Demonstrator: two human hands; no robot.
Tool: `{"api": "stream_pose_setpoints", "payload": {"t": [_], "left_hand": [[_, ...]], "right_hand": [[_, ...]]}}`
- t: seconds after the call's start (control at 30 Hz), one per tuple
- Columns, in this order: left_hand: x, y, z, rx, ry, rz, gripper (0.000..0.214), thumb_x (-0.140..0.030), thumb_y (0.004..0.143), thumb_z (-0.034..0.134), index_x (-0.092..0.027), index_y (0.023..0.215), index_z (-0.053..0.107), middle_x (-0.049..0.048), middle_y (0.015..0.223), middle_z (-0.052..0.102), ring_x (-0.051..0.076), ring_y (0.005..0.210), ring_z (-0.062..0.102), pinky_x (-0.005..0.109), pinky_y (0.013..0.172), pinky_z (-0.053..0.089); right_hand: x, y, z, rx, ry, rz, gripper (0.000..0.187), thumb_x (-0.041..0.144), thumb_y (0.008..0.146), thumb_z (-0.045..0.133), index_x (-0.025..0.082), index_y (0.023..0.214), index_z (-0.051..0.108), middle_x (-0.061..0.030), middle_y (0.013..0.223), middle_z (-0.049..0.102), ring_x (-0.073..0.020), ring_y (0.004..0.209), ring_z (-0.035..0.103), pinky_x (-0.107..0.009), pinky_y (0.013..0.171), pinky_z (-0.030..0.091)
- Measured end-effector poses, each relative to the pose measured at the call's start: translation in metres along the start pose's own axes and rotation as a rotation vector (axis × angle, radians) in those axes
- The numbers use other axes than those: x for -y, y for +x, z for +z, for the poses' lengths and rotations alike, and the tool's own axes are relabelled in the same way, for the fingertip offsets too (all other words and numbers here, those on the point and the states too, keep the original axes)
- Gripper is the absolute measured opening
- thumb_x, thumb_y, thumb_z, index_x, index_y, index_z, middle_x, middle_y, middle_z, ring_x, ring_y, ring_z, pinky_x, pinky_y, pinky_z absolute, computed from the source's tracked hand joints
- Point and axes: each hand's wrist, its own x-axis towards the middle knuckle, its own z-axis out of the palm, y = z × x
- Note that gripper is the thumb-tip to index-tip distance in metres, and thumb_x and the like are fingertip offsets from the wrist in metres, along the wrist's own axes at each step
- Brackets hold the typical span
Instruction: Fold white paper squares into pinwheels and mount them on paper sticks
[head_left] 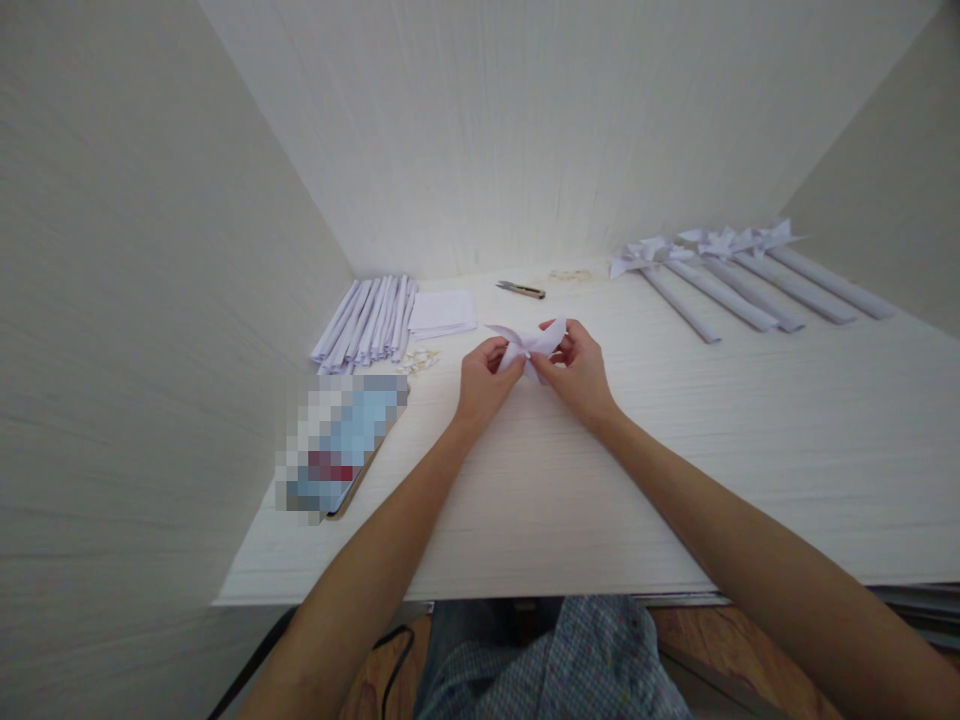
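Between my two hands is a white paper pinwheel [551, 337], its folded blades spreading out to both sides. My left hand [486, 378] pinches it from the left, with the thumb close to its centre. From the right, my right hand [581, 368] grips it, thumb also pressed near the middle and fingers behind a blade. The paper is held just above the table, and the fingertips behind it are partly hidden. Beyond the hands lies a pair of thread snips [521, 289].
Rolled paper sticks [367, 318] are bunched at the back left beside stacked paper squares [442, 312]. Small pale pieces [420, 361] lie near a blurred phone [349, 445]. Several pinwheels on paper sticks [724, 290] rest at the back right. Walls [480, 130] enclose the white table [525, 520].
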Motion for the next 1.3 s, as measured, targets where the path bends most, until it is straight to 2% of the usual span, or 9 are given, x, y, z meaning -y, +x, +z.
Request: {"api": "stream_pose_setpoints", "payload": {"t": [0.2,0.43,0.77,1.1,1.3], "left_hand": [[0.0056,0.0031,-0.0025,-0.049,0.013,0.043,0.026,-0.013,0.057,0.061,-0.015,0.082,0.053,0.0005,0.071,0.061,0.011,0.065,0.058,0.023,0.066,0.045],[0.0026,0.0015,-0.003,-0.027,-0.018,0.058,0.036,-0.012,0.058,0.059,-0.017,0.093,0.05,-0.0037,0.066,0.056,0.009,0.062,0.057,0.02,0.061,0.043],[0.0008,0.0017,-0.0042,-0.011,-0.07,0.019,0.037,-0.014,0.055,0.063,-0.017,0.09,0.05,-0.006,0.062,0.054,0.008,0.059,0.054,0.019,0.06,0.042],[0.0005,0.0021,-0.0051,0.009,-0.039,-0.003,0.04,-0.013,0.054,0.063,-0.017,0.092,0.05,-0.0055,0.06,0.057,0.008,0.057,0.055,0.019,0.057,0.042],[0.0017,0.0022,-0.0063,0.032,-0.042,0.003,0.044,-0.013,0.055,0.063,-0.018,0.096,0.048,-0.0063,0.061,0.056,0.008,0.057,0.055,0.02,0.059,0.043]], "right_hand": [[-0.0002,-0.0003,-0.0006,-0.013,-0.082,-0.053,0.03,0.021,0.057,0.059,0.019,0.084,0.046,0.0038,0.069,0.054,-0.0097,0.058,0.05,-0.025,0.054,0.04],[0.001,-0.0007,-0.0009,0.012,-0.057,-0.035,0.032,0.022,0.057,0.06,0.019,0.085,0.045,0.0051,0.065,0.052,-0.0098,0.057,0.05,-0.024,0.052,0.039],[-0.0001,-0.0002,-0.0013,0.045,0.037,0.021,0.035,0.024,0.059,0.06,0.02,0.089,0.042,0.0067,0.06,0.053,-0.0082,0.049,0.049,-0.022,0.047,0.038],[0.0008,-0.0009,-0.0018,0.012,-0.023,0.017,0.038,0.017,0.056,0.06,0.02,0.091,0.044,0.0091,0.054,0.048,-0.0081,0.047,0.046,-0.021,0.044,0.037],[-0.0001,-0.0005,-0.0028,0.044,0.006,0.03,0.04,0.018,0.056,0.059,0.02,0.092,0.042,0.0091,0.055,0.048,-0.0085,0.046,0.047,-0.022,0.044,0.037]]}}
